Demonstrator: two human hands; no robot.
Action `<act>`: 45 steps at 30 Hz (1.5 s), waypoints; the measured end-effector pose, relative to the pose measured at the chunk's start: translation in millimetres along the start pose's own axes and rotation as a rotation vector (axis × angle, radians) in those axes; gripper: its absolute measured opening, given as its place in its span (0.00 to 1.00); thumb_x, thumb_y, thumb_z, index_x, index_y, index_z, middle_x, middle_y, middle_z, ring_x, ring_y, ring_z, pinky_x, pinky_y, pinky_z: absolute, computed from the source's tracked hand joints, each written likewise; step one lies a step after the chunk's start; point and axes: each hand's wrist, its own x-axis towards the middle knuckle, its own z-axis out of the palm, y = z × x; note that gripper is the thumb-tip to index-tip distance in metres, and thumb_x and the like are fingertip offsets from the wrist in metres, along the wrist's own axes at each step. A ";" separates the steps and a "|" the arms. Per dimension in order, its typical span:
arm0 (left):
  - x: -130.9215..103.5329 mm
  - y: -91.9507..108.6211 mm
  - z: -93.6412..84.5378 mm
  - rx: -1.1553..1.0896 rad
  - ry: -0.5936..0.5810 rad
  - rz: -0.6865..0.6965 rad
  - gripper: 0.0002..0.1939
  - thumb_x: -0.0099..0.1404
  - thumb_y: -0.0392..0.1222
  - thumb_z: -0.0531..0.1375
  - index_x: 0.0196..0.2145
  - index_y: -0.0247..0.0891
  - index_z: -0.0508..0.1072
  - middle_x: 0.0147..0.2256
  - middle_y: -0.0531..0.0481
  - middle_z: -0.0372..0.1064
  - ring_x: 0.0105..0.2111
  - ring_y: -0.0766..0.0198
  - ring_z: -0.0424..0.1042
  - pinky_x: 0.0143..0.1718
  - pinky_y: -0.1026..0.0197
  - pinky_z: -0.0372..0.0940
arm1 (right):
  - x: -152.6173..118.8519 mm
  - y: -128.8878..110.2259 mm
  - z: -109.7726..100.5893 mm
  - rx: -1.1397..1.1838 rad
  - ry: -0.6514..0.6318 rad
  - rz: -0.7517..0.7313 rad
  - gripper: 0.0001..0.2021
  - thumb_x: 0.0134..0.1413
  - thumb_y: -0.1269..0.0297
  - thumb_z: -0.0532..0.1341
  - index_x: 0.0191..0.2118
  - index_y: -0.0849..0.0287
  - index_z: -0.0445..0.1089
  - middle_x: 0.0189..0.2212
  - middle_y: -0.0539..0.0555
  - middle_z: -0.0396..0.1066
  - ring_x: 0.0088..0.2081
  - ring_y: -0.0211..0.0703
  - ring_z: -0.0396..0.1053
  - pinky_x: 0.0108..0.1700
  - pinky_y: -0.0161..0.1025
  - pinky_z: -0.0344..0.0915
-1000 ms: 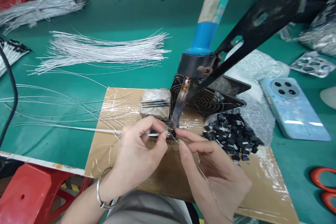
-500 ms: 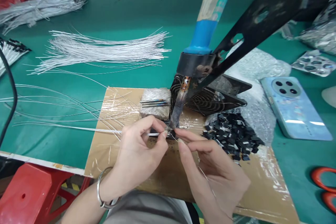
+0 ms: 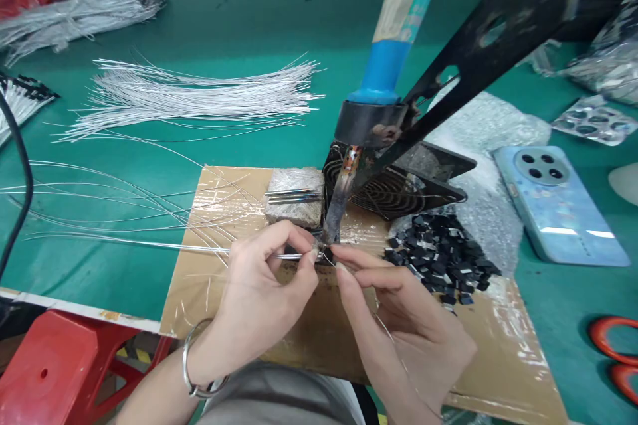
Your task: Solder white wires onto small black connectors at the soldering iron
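My left hand (image 3: 272,285) pinches thin white wires (image 3: 199,249) whose long ends trail left over the board. Its fingertips are right beside the tip of a soldering iron (image 3: 339,202), which is fixed pointing down with a blue handle (image 3: 386,60). My right hand (image 3: 403,319) pinches a thin strand of solder wire (image 3: 386,332) that runs back across the palm. The solder's front end reaches the iron's tip, between the two hands. A small dark piece sits at that spot, mostly hidden by the fingertips.
A black metal bracket (image 3: 478,60) holds the iron above a small fan (image 3: 393,192). Black small parts (image 3: 441,259) are heaped on the cardboard (image 3: 493,345). White wires (image 3: 209,93) lie behind. A phone (image 3: 563,206) and red-handled scissors (image 3: 613,345) are at right, a red stool (image 3: 54,365) at left.
Both hands hold almost the same place at the iron's tip. The view has shifted very slightly; otherwise nothing has visibly moved.
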 end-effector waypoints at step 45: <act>-1.8 -2.2 2.5 -0.036 0.013 0.041 0.06 0.62 0.32 0.59 0.28 0.35 0.73 0.31 0.48 0.74 0.33 0.61 0.75 0.31 0.63 0.67 | -4.1 8.1 2.1 0.019 0.004 -0.124 0.09 0.53 0.79 0.69 0.36 0.57 0.74 0.41 0.54 0.81 0.44 0.47 0.81 0.50 0.41 0.76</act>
